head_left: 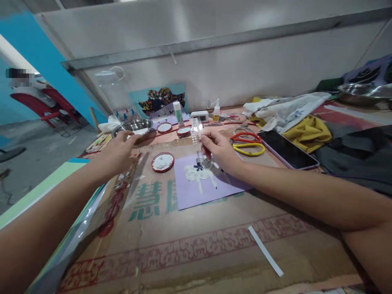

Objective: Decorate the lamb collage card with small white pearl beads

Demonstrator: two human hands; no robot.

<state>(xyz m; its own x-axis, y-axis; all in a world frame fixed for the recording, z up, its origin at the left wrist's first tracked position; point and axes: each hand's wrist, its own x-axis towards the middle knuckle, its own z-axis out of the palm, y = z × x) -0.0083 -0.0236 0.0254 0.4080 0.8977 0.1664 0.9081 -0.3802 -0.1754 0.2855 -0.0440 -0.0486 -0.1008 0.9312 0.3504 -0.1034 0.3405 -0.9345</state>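
My left hand [122, 149] is over the near edge of a shiny metal bowl [118, 130]. Its visible fingers are apart, the tips partly hidden at the bowl, and nothing shows in them. A strip of white pearl beads [196, 127] stands up from the pinched fingers of my right hand [219, 150]. Below that hand lies a purple sheet [191, 198] bearing a white, paste-like shape [192, 173] with drips, a dark flower [199, 166] and some beads. To its left, a red-rimmed lid [163, 162] holds white, lumpy stuff.
Orange-and-yellow-handled scissors [249, 149] and a phone [289, 150] lie right of the sheet. Behind stand a glue stick [178, 113], a small glue bottle [216, 112] and a clear jug [113, 92]. A white strip [266, 251] lies on the cardboard in front.
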